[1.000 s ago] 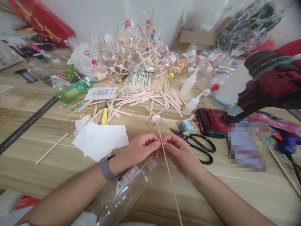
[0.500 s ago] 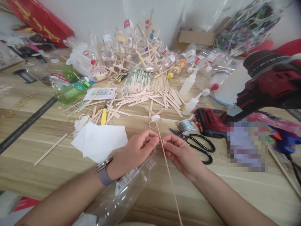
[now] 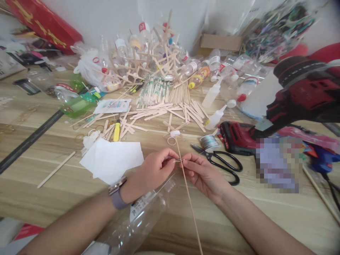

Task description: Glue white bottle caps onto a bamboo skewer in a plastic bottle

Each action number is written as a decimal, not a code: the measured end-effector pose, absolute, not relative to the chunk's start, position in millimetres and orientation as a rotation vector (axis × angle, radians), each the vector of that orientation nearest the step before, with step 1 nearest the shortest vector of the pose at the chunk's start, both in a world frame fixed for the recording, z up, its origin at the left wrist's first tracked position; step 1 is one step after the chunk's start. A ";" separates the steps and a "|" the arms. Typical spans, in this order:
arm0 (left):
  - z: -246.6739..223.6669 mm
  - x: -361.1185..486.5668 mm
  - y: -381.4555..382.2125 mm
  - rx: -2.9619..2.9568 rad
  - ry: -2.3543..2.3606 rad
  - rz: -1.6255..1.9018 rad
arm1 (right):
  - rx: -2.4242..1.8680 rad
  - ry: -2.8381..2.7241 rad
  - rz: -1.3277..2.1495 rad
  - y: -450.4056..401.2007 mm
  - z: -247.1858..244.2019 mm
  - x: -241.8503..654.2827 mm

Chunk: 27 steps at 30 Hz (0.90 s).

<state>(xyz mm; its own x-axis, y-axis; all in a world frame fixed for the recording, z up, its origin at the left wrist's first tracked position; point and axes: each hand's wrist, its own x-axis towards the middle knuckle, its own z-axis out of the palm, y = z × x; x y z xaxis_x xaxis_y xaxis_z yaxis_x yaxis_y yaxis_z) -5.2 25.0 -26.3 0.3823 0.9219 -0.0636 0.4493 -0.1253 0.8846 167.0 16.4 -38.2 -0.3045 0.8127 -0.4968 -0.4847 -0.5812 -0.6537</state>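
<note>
A long thin wooden stick (image 3: 189, 191) runs from a white bottle cap (image 3: 175, 133) down toward the bottom edge. A thin pale thread (image 3: 177, 161) crosses the stick between my hands. My left hand (image 3: 159, 165), wearing a watch, is closed, its thumb and forefinger pinching the thread just left of the stick. On the other side my right hand (image 3: 203, 173) pinches the thread close against the stick, its other fingers curled beneath. Flat craft sticks (image 3: 170, 124) meet at the cap. A clear plastic bottle (image 3: 143, 219) lies under my left forearm.
Black-handled scissors (image 3: 225, 161) and a thread spool (image 3: 209, 142) lie beside my right hand. A red cordless tool (image 3: 300, 92) stands at the right. White paper (image 3: 114, 157), a yellow-handled screwdriver (image 3: 116, 131) and loose craft sticks (image 3: 156, 111) lie ahead, with plastic bottles (image 3: 215, 63) along the wall.
My left fingertips have shifted slightly left and down, and more of the thread shows across the stick. The stick's lower end has swung a little left.
</note>
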 end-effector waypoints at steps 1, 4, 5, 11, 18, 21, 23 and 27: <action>-26.2 -4.9 24.0 1.760 1.206 0.658 | -1.053 -0.482 1.972 16.3 -38.1 167.0; -24.2 -4.6 22.2 1.777 1.166 0.676 | -1.052 -0.463 1.972 15.8 -37.6 166.9; -23.2 -4.7 22.0 1.781 1.161 0.687 | -1.052 -0.461 1.969 15.6 -37.4 166.9; -20.0 -5.9 21.6 1.802 1.161 0.740 | -1.066 -0.482 1.969 14.8 -36.0 165.6; -20.6 -6.2 24.9 1.623 1.116 0.735 | -1.066 -0.622 1.959 13.6 -38.4 166.1; -19.7 -6.2 27.8 1.551 1.113 0.719 | -1.077 -0.661 1.951 12.8 -40.0 166.7; -19.7 -6.1 28.5 1.524 1.120 0.723 | -1.078 -0.659 1.951 12.6 -40.6 166.7; -20.5 -5.9 26.6 1.497 1.159 0.735 | -1.081 -0.637 1.954 12.9 -40.7 166.4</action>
<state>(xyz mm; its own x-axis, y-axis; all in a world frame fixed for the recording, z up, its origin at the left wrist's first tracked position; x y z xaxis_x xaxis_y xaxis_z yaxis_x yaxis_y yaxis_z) -5.9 26.6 -20.5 0.3409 0.9317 -0.1257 0.2830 0.0258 0.9588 166.4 12.9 -40.7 -0.3182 0.8296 -0.4588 -0.3999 -0.5563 -0.7284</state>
